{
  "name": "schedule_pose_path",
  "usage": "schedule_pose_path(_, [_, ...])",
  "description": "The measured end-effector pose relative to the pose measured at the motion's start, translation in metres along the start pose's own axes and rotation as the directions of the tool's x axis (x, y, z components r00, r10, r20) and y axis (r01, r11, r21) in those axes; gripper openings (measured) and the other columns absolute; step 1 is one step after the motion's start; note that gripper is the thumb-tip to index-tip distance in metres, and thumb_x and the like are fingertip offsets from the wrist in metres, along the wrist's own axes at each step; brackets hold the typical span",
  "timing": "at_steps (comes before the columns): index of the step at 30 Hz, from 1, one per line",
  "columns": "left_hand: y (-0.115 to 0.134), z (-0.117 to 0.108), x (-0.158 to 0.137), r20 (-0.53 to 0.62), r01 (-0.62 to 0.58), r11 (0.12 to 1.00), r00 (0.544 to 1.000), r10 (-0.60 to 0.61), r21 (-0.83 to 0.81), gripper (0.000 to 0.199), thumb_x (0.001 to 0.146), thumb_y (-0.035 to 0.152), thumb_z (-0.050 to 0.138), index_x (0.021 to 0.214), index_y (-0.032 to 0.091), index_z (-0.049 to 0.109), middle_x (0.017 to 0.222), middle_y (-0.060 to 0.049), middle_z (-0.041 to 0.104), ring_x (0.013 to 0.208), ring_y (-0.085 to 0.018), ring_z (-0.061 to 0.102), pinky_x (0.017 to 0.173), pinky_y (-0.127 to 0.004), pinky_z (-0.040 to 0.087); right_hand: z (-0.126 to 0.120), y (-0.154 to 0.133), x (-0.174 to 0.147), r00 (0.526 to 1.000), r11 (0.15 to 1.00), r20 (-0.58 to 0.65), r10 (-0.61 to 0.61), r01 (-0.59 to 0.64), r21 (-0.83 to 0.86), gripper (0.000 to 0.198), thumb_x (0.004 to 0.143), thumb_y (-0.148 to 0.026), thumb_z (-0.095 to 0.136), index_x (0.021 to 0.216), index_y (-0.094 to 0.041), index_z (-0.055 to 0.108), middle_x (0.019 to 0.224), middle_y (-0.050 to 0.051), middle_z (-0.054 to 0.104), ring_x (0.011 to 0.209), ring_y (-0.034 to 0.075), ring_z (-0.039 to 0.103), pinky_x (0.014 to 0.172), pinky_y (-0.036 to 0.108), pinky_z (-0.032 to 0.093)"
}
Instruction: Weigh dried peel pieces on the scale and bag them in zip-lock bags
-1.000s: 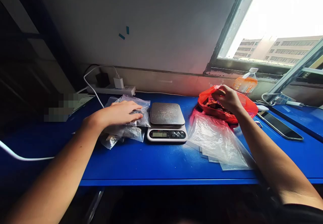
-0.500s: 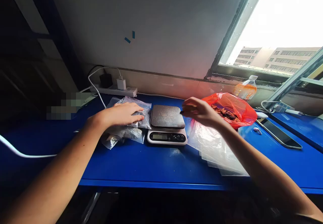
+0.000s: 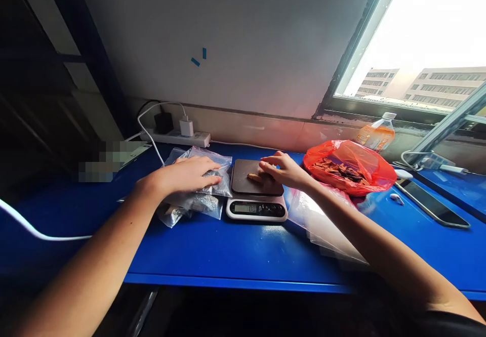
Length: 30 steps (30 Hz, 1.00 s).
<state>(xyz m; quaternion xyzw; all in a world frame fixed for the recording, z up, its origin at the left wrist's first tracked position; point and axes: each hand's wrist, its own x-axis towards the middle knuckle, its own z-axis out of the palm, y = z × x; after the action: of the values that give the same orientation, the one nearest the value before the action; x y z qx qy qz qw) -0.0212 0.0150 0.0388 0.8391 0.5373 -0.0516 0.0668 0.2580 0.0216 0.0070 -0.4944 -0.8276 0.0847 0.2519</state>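
My left hand (image 3: 190,174) lies flat with fingers outstretched on a pile of clear zip bags (image 3: 220,175), left of a small digital kitchen scale (image 3: 256,209). What fills the bags is hard to make out. Over the right part of the scale's dark weighing plate (image 3: 240,172), my right hand (image 3: 283,170) is lowered with its fingers apart. A brown dried piece, like bark (image 3: 255,177), lies on the plate just below those fingertips. The scale's display seems to read zero. Right of the scale, a red plastic bag (image 3: 379,170) stands open with dark reddish-brown dried pieces (image 3: 339,169) inside.
Flat clear bags (image 3: 322,220) lie under my right forearm. Farther right are a phone (image 3: 433,203) and a white earbud (image 3: 397,199). A bottle with orange label (image 3: 375,133) stands behind the red bag. A power strip (image 3: 170,137) with charger and cable sits against the wall.
My right hand has moved left from beside the scale to over its plate, where a brown dried piece now lies. My left hand stays on the zip bags. The view has shifted slightly.
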Motion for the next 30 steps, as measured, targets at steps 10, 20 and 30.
schedule_pose_path(10, [-0.005,0.001,0.005,0.006,-0.024,1.000,1.000,0.024,0.020,0.064,0.090,0.056,0.037,0.144,0.027,0.054,0.151,-0.007,0.052,0.137,-0.029,0.047,0.115,-0.045,0.034,-0.090,0.114,-0.075,0.699,0.890,-0.609,0.374,-0.454,0.026,0.028,0.086,-0.039,0.054,0.087,-0.019,0.072,0.083,0.011,0.073,0.078,0.024,0.067,0.071,0.034,0.048])
schedule_pose_path(20, [-0.001,-0.001,0.003,-0.001,-0.032,0.999,0.999,0.032,0.036,0.054,0.091,0.054,0.037,0.131,0.030,0.064,0.143,-0.005,0.060,0.132,-0.029,0.053,0.113,-0.045,0.036,-0.029,0.045,-0.049,0.956,0.952,-0.293,-0.018,-0.074,-0.298,0.024,0.088,-0.023,0.051,0.097,-0.019,0.073,0.102,0.012,0.074,0.093,0.027,0.065,0.087,0.039,0.049])
schedule_pose_path(30, [0.006,-0.004,0.000,0.038,0.005,0.998,0.999,-0.007,0.056,0.053,0.094,0.051,0.037,0.137,0.030,0.059,0.147,-0.005,0.056,0.134,-0.029,0.050,0.116,-0.045,0.032,0.005,0.020,-0.036,0.939,0.979,-0.280,-0.202,0.190,-0.067,0.034,0.088,-0.012,0.049,0.114,-0.019,0.070,0.112,0.011,0.071,0.100,0.021,0.067,0.086,0.036,0.054])
